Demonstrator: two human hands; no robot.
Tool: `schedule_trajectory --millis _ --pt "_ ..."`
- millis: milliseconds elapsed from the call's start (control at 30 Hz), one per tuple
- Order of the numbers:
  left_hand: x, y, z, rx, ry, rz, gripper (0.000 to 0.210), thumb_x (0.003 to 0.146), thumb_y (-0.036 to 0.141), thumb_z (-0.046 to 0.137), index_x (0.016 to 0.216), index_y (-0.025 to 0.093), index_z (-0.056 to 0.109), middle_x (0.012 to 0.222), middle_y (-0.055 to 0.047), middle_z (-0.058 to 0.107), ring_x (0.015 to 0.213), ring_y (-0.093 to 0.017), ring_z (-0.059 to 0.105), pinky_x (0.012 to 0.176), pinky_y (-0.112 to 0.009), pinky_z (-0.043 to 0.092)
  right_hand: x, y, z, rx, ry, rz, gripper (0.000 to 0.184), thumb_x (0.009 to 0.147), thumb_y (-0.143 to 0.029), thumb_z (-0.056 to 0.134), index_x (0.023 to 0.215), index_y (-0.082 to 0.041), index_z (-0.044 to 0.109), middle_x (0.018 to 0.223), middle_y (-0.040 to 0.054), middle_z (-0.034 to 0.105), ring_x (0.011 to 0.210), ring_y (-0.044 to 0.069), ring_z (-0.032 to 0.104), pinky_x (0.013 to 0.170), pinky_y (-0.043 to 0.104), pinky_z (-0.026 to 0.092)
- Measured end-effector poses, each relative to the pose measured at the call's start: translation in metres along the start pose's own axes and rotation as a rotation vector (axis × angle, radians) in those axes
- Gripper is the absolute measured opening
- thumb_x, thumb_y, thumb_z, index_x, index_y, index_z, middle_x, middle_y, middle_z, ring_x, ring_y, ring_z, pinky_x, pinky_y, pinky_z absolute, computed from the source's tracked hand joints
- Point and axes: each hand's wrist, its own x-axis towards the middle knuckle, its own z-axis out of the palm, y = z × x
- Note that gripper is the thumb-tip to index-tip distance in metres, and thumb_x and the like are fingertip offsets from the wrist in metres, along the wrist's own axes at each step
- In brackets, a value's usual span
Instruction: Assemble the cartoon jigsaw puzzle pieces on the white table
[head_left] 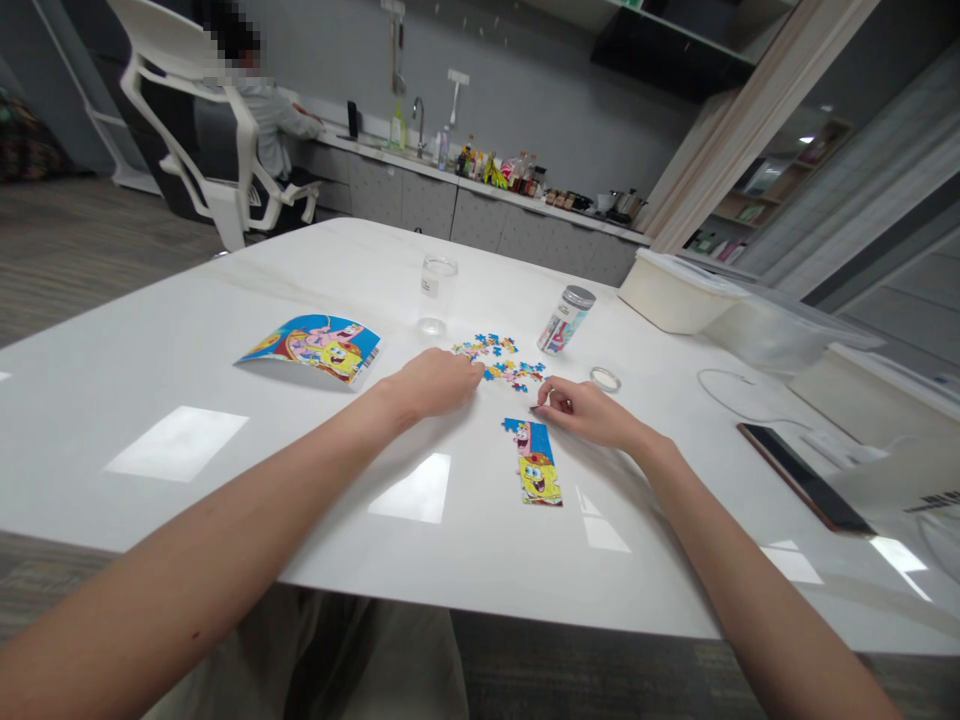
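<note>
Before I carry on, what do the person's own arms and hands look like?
The left forearm and right forearm are bare, with no sleeve, watch or bracelet in view. The left hand and right hand are ungloved; no ring shows.

On the table [315, 430], the left hand [441, 382] is at the near left edge of the loose puzzle pieces [491, 373], which lie ahead of the gap between the 2 hands; 1 more piece [534, 408] sits in the right hand [586, 410]. Left of the left hand lies the sheet [319, 345], and beyond that hand stands the jar [433, 297]. Just before the right hand, slightly left, lies the joined section [538, 468]. Behind the right hand lies the lid [604, 380], and farther back stands the canister [566, 322]. Right of that grip lies the phone [802, 478]; farther back on that side sits a box [667, 295]. Well behind both hands runs the counter [450, 178].
</note>
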Motion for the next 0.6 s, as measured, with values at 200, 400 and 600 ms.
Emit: schedule_trajectory --millis 200,400,600 --pt "0.0004 0.0003 0.0004 0.000 -0.012 0.010 0.031 0.095 0.021 0.037 0.114 0.010 0.059 0.091 -0.016 0.071 0.085 -0.026 0.068 0.069 -0.033 0.046 -0.0001 0.0000 -0.0003 -0.008 0.001 -0.015 0.015 0.091 -0.035 0.050 0.092 -0.022 0.056 0.056 -0.0043 0.051 0.049 0.011 0.042 0.053 0.025 0.031" --pt "0.0005 0.0041 0.0006 0.003 -0.002 0.042 0.030 0.096 0.021 0.035 0.113 0.011 0.059 0.090 -0.016 0.070 0.084 -0.025 0.068 0.066 -0.031 0.045 -0.0001 0.0003 -0.0004 -0.008 -0.007 -0.021 0.015 0.092 -0.034 0.049 0.095 -0.021 0.057 0.057 -0.0045 0.050 0.050 0.011 0.042 0.053 0.025 0.032" --pt "0.0003 0.0069 -0.0013 0.015 0.009 0.064 0.032 0.096 0.022 0.034 0.116 0.010 0.056 0.086 -0.016 0.070 0.082 -0.026 0.069 0.063 -0.032 0.045 0.0000 0.0021 0.0002 0.000 0.001 -0.010 0.015 0.091 -0.034 0.049 0.095 -0.021 0.056 0.056 -0.0047 0.049 0.050 0.011 0.041 0.054 0.025 0.032"
